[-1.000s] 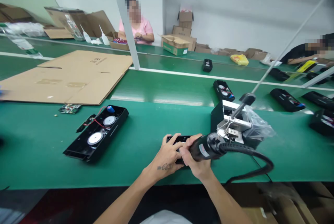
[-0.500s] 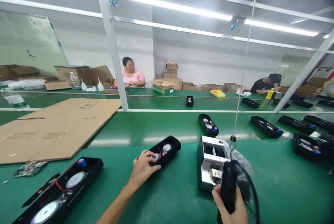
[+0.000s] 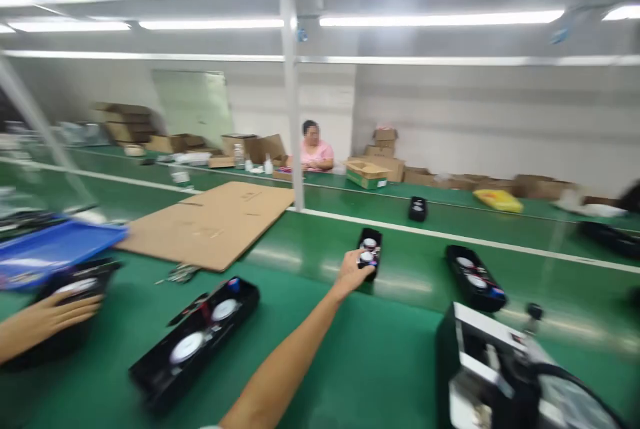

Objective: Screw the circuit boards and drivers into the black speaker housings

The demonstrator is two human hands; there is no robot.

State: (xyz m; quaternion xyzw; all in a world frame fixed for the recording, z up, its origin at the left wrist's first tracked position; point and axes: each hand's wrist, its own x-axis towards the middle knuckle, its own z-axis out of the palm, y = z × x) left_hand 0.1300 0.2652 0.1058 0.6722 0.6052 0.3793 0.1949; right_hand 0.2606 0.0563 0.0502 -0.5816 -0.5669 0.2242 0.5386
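Note:
My left hand [image 3: 351, 273] reaches far forward over the green belt [image 3: 380, 362], its fingers closed on the near end of a small black speaker housing [image 3: 371, 247] with two round white drivers. That housing lies end-on to me in the middle of the belt. My right hand is out of view. At the lower right stands a black and silver machine [image 3: 480, 362] with a dark tool and cable [image 3: 530, 389] beside it, blurred by motion.
A long open speaker housing [image 3: 200, 335] lies near left, another [image 3: 475, 277] to the right, a small one [image 3: 417, 208] farther back. A co-worker's hand [image 3: 45, 322] rests on a black housing at left, by a blue tray [image 3: 50, 252]. A cardboard sheet [image 3: 215, 222], a post [image 3: 290, 115] and a seated person [image 3: 315, 149] are beyond.
My left hand has pushed the small housing away from me, out to the belt's middle. My view swung left. The right hand with the tool dropped out of view.

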